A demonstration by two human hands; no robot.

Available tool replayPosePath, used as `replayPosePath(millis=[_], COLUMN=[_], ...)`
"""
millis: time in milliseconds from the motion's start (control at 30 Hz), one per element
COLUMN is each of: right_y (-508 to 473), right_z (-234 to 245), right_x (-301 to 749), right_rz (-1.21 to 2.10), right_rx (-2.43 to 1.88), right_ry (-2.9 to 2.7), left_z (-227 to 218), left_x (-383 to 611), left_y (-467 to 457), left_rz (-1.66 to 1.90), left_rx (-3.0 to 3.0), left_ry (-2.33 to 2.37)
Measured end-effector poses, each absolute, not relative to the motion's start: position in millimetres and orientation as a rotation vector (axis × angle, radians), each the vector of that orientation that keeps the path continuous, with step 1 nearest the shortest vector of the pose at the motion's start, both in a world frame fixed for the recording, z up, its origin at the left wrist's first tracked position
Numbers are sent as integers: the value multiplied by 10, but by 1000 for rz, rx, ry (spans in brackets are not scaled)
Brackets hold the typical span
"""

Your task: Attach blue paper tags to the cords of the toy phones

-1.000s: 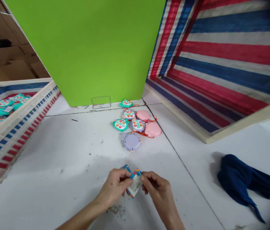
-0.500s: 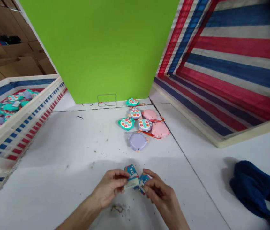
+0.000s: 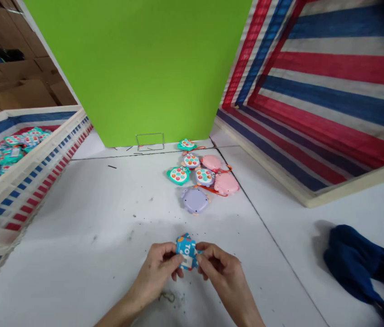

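Small blue printed cards [image 3: 186, 252] with white lettering are pinched between both hands above the white table. My left hand [image 3: 160, 267] grips their left edge between thumb and fingers. At the right edge, my right hand [image 3: 219, 267] is closed on the cards too; its fingertips hide part of them. Beyond the hands lies a purple animal-shaped toy [image 3: 195, 200], back side up. Farther off are a green toy with coloured buttons [image 3: 178, 175], a purple one with buttons [image 3: 204, 176] and a pink one [image 3: 226, 183] turned over.
A green panel [image 3: 137, 72] stands at the back, with a wire frame [image 3: 150, 141] before it. The left crate [image 3: 42, 175] holds several toys. A striped-lined crate [image 3: 309, 200] stands at right, near dark blue cloth [image 3: 348, 263]. A thin string loop [image 3: 167, 297] lies near the left wrist.
The cards were fanned apart and are now mostly overlapped in one small stack. My right hand has come closer to the left one.
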State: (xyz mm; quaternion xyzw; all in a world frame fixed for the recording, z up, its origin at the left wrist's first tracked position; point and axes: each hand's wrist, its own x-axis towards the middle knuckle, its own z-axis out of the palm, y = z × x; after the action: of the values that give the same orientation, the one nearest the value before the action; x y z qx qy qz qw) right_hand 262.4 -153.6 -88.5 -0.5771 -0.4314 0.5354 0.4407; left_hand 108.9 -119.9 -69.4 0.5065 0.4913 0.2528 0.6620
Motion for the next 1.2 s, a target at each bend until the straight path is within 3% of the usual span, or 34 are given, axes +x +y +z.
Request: replayPosePath(millis=[300, 500, 667, 800, 1200], right_y=[-1593, -1551, -1524, -1517, -1544], right_z=[-863, -837, -862, -882, -883], right_x=[2488, 2580, 2599, 2585, 2471], right_rz=[1322, 1395, 1342, 1345, 1307], right_rx=[-1360, -1270, -1346, -1382, -1390], right_ry=[-905, -964, -952, -986, -1028], left_z=[-714, -782, -739, -679, -715], left_x=[1096, 1082, 1068, 1043, 1029], left_y=[-1203, -1241, -1343, -1338, -1320], left_rz=[758, 412, 561, 483, 482], left_rx=[841, 339, 735, 1199, 1265], left_ry=[1043, 828, 1003, 1080, 1163])
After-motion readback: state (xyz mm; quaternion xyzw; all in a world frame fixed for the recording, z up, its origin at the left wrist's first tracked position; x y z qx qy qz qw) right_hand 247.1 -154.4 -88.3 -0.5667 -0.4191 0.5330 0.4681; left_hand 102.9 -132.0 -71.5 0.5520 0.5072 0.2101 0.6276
